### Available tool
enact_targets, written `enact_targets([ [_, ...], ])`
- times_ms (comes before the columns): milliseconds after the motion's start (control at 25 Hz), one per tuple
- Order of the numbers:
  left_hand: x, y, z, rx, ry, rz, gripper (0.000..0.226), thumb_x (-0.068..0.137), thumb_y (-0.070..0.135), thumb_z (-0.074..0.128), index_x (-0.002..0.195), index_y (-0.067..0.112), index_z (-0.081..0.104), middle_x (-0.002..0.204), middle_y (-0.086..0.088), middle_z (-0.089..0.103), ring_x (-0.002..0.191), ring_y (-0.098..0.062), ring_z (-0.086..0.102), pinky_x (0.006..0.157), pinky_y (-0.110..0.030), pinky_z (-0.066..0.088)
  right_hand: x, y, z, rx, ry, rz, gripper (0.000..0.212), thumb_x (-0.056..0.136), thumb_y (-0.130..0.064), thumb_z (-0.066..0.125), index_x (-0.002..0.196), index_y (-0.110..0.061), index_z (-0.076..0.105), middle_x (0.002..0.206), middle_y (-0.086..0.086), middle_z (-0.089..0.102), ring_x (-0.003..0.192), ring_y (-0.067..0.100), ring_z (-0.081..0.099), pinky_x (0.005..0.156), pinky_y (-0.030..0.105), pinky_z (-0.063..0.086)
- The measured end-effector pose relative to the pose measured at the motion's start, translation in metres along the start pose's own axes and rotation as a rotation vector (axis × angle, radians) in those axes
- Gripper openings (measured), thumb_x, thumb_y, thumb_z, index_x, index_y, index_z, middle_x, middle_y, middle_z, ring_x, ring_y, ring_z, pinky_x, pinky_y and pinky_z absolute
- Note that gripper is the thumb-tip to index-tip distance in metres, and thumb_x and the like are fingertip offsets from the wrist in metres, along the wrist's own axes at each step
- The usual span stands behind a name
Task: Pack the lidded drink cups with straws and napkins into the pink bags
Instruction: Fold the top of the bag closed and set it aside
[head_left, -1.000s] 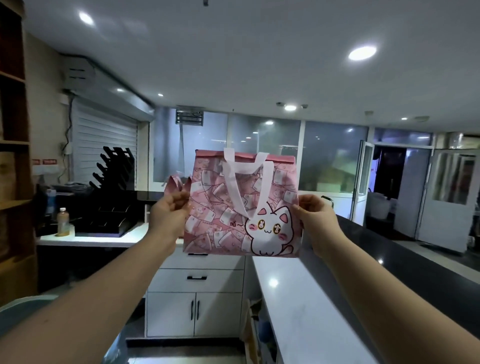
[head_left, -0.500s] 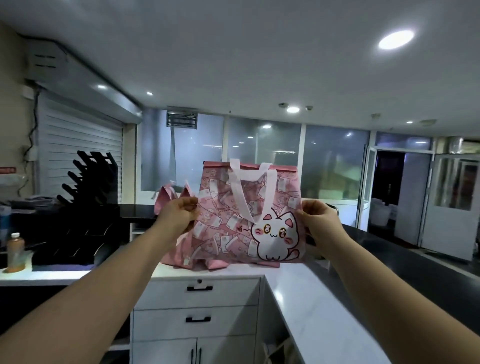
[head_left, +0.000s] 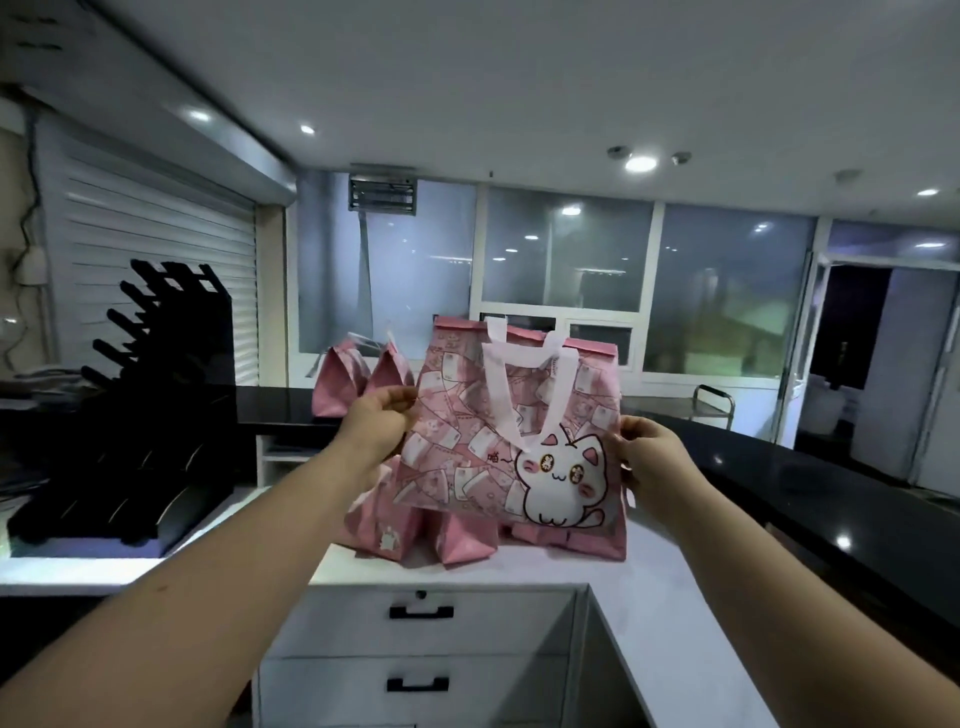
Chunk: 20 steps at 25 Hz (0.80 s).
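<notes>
A pink bag (head_left: 467, 447) with a white cat print and white handles hangs in front of me, just above the counter corner. My left hand (head_left: 376, 423) pinches its left edge and my right hand (head_left: 647, 457) pinches its right edge. Behind and below it, other pink bags (head_left: 348, 387) stand on the white counter (head_left: 649, 623). No cups, straws or napkins are in view.
A black tiered rack (head_left: 150, 415) stands on the counter at the left. A dark raised counter (head_left: 810, 493) runs along the right side. White drawers with black handles (head_left: 421, 613) sit below the counter corner. Windows and a roller shutter line the back.
The view has tilted down and the held bag now sits lower, close above the counter and the standing bags. Both hands keep their hold on its edges.
</notes>
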<state>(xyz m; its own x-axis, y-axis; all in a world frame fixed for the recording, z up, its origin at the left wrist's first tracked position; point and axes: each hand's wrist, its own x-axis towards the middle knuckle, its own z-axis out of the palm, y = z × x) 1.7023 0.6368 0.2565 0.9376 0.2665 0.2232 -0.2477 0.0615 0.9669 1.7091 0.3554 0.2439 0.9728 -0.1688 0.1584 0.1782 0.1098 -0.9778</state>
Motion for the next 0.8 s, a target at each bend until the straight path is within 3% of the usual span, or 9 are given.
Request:
enact_targets([
  [120, 0.08, 0.0, 0.012, 0.047, 0.024, 0.054, 0.023, 0.091, -0.006, 0.056, 0.109, 0.008, 0.061, 0.105, -0.009, 0.066, 0.095, -0.023, 0.062, 0.083, -0.036, 0.056, 0.087, 0.004, 0.02, 0.019, -0.045, -0.051, 0.007, 0.093, -0.001, 0.056, 0.091, -0.003, 0.062, 0.085, 0.016, 0.067, 0.063, 0.022, 0.065, 0.061, 0.035, 0.056],
  [160, 0.107, 0.0, 0.016, 0.065, 0.037, 0.06, 0.024, 0.091, -0.007, 0.055, 0.109, 0.007, 0.061, 0.105, -0.009, 0.066, 0.097, -0.024, 0.06, 0.087, -0.04, 0.052, 0.116, 0.004, 0.027, 0.025, -0.061, -0.061, 0.009, 0.093, 0.0, 0.055, 0.089, -0.004, 0.061, 0.083, 0.015, 0.066, 0.06, 0.02, 0.064, 0.057, 0.033, 0.055],
  [280, 0.171, -0.014, 0.027, 0.085, 0.079, 0.064, 0.029, 0.091, -0.015, 0.047, 0.109, 0.005, 0.057, 0.097, -0.008, 0.061, 0.093, -0.022, 0.055, 0.076, -0.033, 0.05, 0.185, 0.011, 0.05, 0.029, -0.065, -0.074, 0.013, 0.095, 0.001, 0.052, 0.088, -0.007, 0.059, 0.078, 0.011, 0.066, 0.06, 0.02, 0.065, 0.051, 0.03, 0.053],
  [400, 0.231, -0.052, 0.033, 0.123, 0.141, 0.07, 0.026, 0.09, -0.014, 0.049, 0.109, 0.003, 0.058, 0.1, -0.011, 0.062, 0.095, -0.024, 0.057, 0.087, -0.039, 0.052, 0.253, 0.043, 0.076, 0.014, -0.039, -0.043, 0.015, 0.094, 0.004, 0.051, 0.089, -0.008, 0.06, 0.085, 0.013, 0.067, 0.069, 0.024, 0.065, 0.067, 0.038, 0.057],
  [560, 0.308, -0.093, 0.024, 0.148, 0.089, 0.075, 0.02, 0.09, -0.007, 0.057, 0.104, 0.006, 0.059, 0.089, -0.003, 0.061, 0.085, -0.017, 0.058, 0.073, -0.024, 0.051, 0.324, 0.085, 0.108, -0.032, 0.004, -0.001, 0.013, 0.094, 0.002, 0.053, 0.089, -0.007, 0.061, 0.092, 0.018, 0.068, 0.077, 0.029, 0.066, 0.08, 0.049, 0.056],
  [680, 0.376, -0.113, 0.015, 0.164, -0.002, 0.055, 0.019, 0.09, -0.006, 0.057, 0.103, 0.008, 0.058, 0.086, -0.002, 0.06, 0.08, -0.016, 0.056, 0.062, -0.02, 0.046, 0.374, 0.099, 0.132, -0.085, 0.039, -0.021, 0.007, 0.093, -0.003, 0.057, 0.092, -0.008, 0.061, 0.091, 0.015, 0.069, 0.078, 0.029, 0.067, 0.072, 0.046, 0.058],
  [800, 0.449, -0.112, 0.015, 0.151, -0.055, 0.09, 0.02, 0.089, -0.008, 0.057, 0.1, 0.008, 0.057, 0.085, -0.003, 0.059, 0.084, -0.018, 0.055, 0.064, -0.019, 0.047, 0.425, 0.086, 0.154, -0.195, 0.073, -0.053, 0.012, 0.09, -0.002, 0.06, 0.084, -0.012, 0.061, 0.089, 0.011, 0.068, 0.077, 0.025, 0.066, 0.069, 0.041, 0.057],
])
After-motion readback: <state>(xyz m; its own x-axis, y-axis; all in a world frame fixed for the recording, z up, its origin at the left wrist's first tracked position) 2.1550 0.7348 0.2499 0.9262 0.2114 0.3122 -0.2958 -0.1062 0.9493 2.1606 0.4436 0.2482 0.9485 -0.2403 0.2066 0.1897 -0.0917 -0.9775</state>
